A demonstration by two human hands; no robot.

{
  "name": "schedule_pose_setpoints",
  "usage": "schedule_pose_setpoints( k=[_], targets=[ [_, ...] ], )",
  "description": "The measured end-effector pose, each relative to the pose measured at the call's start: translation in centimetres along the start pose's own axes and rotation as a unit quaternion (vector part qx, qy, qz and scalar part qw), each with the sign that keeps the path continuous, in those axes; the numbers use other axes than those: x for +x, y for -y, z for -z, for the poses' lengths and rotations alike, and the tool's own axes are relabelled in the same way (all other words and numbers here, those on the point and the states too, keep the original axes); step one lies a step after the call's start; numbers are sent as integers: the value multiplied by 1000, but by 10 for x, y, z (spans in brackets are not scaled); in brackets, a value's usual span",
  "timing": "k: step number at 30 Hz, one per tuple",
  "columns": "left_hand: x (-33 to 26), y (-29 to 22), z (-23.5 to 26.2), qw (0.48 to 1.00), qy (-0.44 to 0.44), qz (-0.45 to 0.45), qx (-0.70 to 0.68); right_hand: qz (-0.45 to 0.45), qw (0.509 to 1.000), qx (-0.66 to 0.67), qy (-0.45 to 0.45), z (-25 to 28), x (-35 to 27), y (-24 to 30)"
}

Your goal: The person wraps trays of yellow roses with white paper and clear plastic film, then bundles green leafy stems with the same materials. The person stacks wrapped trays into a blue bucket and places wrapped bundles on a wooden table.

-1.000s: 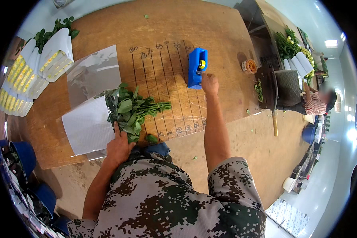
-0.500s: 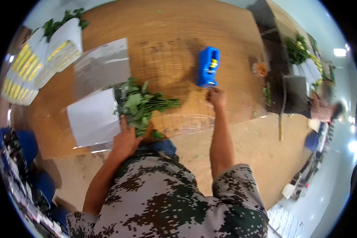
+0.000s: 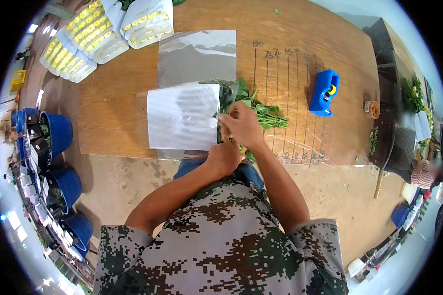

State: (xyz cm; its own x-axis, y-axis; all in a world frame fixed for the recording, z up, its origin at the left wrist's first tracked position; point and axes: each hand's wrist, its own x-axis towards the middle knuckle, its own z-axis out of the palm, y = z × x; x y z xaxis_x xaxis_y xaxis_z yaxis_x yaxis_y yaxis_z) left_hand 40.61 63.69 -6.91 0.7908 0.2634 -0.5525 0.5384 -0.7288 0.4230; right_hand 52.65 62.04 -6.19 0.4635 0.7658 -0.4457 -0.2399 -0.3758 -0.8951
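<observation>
A flower bunch with green leaves and stems (image 3: 270, 119) lies on its side, stems to the right. Its head end is covered by a white ribbed wrapper (image 3: 182, 118), so the blooms are hidden. At the wrapper's right edge, my right hand (image 3: 245, 129) pinches its fingertips together; anything between them is too small to make out. Just below it, my left hand (image 3: 224, 158) is curled against the same edge, gripping the wrapper by the leaves. A blue tape dispenser (image 3: 325, 93) with a yellow core stands to the right, apart from both hands.
Clear film (image 3: 197, 54) lies beneath the wrapper on the wooden table (image 3: 113, 118), which has ruled marks. Wrapped yellow flower bunches (image 3: 96, 24) are piled far left. Blue buckets (image 3: 64, 187) stand on the left floor. An orange tape roll (image 3: 374, 109) sits near the right edge; a person (image 3: 422, 174) is beyond.
My right hand has left the tape dispenser and come over to the wrapper's edge beside my left hand. My left hand has curled there. The view has shifted, moving the table's contents rightward.
</observation>
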Motion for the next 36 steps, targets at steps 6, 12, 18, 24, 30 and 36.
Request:
schedule_pose_setpoints(
  k=[6, 12, 18, 24, 30, 36],
  targets=[
    [5, 21, -15, 994, 25, -102, 32, -98, 995, -6, -25, -47, 28, -20],
    [-16, 40, -12, 990, -13, -132, -40, -138, 983, -101, -71, -48, 21, -18],
    [-57, 71, 47, 961, -14, -238, -143, -166, 950, -250, -82, -44, -5, -48],
    [-34, 119, 113, 956, -177, -158, -171, -289, 923, -245, -73, -39, -78, -80],
    [66, 165, 136, 961, -231, -142, -48, -282, 959, 24, 12, -100, -80, -105],
    [73, 166, 134, 994, -50, -90, 45, -195, 863, 463, -46, -137, -35, -152]
  ],
)
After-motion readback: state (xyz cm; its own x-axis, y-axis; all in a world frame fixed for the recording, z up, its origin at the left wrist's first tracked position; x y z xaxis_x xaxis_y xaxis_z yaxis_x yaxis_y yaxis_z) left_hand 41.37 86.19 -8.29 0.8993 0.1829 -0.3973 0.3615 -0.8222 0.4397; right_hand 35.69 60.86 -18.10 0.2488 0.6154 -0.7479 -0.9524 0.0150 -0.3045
